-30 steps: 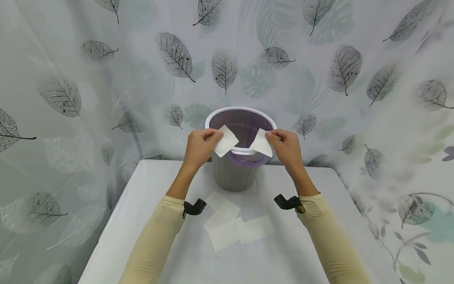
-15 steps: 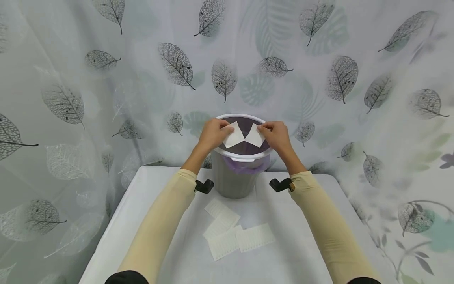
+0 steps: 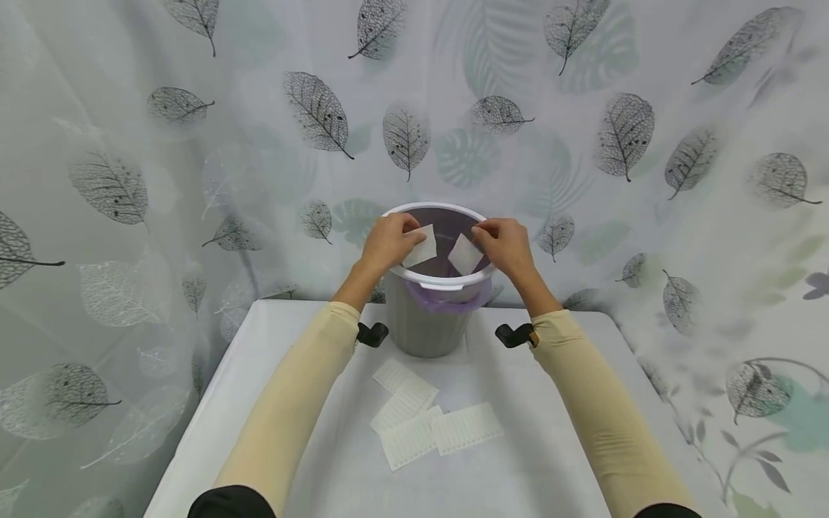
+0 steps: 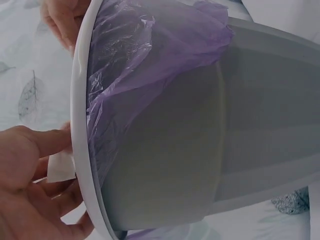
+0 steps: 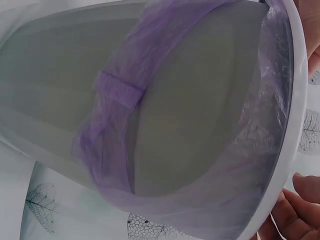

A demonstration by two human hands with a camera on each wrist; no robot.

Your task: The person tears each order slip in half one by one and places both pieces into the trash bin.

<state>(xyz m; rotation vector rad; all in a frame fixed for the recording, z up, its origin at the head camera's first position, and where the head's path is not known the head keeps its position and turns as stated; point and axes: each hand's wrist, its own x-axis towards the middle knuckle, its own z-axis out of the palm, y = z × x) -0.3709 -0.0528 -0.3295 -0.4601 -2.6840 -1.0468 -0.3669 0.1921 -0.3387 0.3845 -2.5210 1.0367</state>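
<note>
A grey bin (image 3: 427, 324) with a white rim and a purple liner (image 3: 447, 301) stands on the table. Over its left side, my left hand (image 3: 388, 241) pinches a white piece of paper (image 3: 421, 247); the left wrist view shows the paper (image 4: 61, 167) between thumb and fingers. At the right side of the opening is my right hand (image 3: 504, 244). Just below its fingertips, a second white paper piece (image 3: 465, 255) hangs tilted inside the opening. In the right wrist view the thumb (image 5: 306, 187) stands apart from the fingers, partly hidden by the rim.
Several lined paper sheets (image 3: 468, 429) lie overlapping on the white table (image 3: 550, 432) in front of the bin. A leaf-patterned curtain (image 3: 259, 144) hangs close behind the table and along both sides.
Both hands have moved inward over the bin's opening with the paper pieces. The right piece has come away from the right fingertips and dropped slightly. The sheets on the table stay put.
</note>
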